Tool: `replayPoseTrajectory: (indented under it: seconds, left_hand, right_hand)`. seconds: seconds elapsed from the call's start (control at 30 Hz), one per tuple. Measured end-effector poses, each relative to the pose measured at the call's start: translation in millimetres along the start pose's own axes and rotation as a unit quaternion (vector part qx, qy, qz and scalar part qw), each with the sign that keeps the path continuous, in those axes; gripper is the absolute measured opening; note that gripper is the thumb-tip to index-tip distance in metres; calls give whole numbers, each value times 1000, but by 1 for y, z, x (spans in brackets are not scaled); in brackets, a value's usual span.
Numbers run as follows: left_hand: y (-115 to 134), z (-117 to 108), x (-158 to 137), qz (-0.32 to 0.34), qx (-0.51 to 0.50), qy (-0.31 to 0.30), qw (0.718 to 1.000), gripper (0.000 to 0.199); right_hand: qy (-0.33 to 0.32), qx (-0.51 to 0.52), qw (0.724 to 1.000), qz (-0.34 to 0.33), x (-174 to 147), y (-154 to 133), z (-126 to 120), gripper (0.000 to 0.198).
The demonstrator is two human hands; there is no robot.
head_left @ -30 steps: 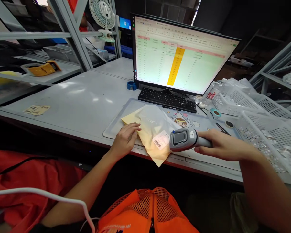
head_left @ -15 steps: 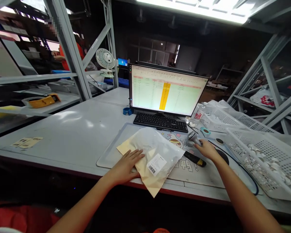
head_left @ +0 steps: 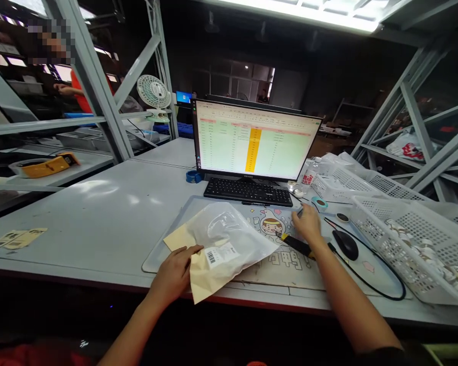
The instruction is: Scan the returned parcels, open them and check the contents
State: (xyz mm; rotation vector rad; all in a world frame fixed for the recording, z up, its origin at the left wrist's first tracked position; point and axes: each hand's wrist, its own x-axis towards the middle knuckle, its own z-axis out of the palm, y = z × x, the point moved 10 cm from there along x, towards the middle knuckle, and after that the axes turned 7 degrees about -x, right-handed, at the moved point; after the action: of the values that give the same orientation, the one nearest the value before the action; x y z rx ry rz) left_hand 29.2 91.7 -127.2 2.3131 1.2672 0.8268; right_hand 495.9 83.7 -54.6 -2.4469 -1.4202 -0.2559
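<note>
My left hand (head_left: 173,272) is closed on the near left edge of a clear plastic bag (head_left: 223,229) with cream-coloured paper in it. The bag lies on the printed desk mat (head_left: 267,274), its white barcode label (head_left: 221,254) facing up, one corner past the table edge. My right hand (head_left: 308,222) is closed around a grey handheld barcode scanner (head_left: 299,210), right of the bag. Most of the scanner is hidden by the fingers. Under my right wrist lies a black-and-yellow tool (head_left: 295,244), partly covered.
A monitor (head_left: 221,142) showing a spreadsheet stands behind a black keyboard (head_left: 248,190). A mouse (head_left: 345,245), a cable (head_left: 381,290) and white perforated baskets (head_left: 416,218) are to the right. Blue tape (head_left: 193,176) sits left of the keyboard. Another person (head_left: 78,91) stands beyond the metal frame.
My left hand has gone from lying flat on the bag to gripping its edge, and the bag has turned and shifted left. My right hand has moved forward with the scanner, uncovering the mouse.
</note>
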Motion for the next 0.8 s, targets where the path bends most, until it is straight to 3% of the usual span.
replayPoseTrajectory:
  seconds: [0.1,0.2,0.47,0.6,0.7,0.8]
  left_hand:
    - [9,-1,-1,20,2,7,1000,48]
    - [12,0,-1,28,-3,-5,1000,50]
    - [11,-1,-1,27,-11,-4,1000,48]
    - [15,1,-2,50,-7,-2,999,49]
    - [19,2,-4,76,-5,-3,997,54]
    - [21,4,-4,96,8,1,995,51]
  right_hand:
    - [-20,31,997,-62,9,-61,21,54]
    - [-42,32,996,-68,19,-99,51,58]
    - [-63,27,996,-50,29,-112,89,62]
    - [-61,41,996,-51,27,-113,80,63]
    - [-58,134,987,-66,20,-123,57,62]
    - [-134,201,963,-116,-3,-153,45,59]
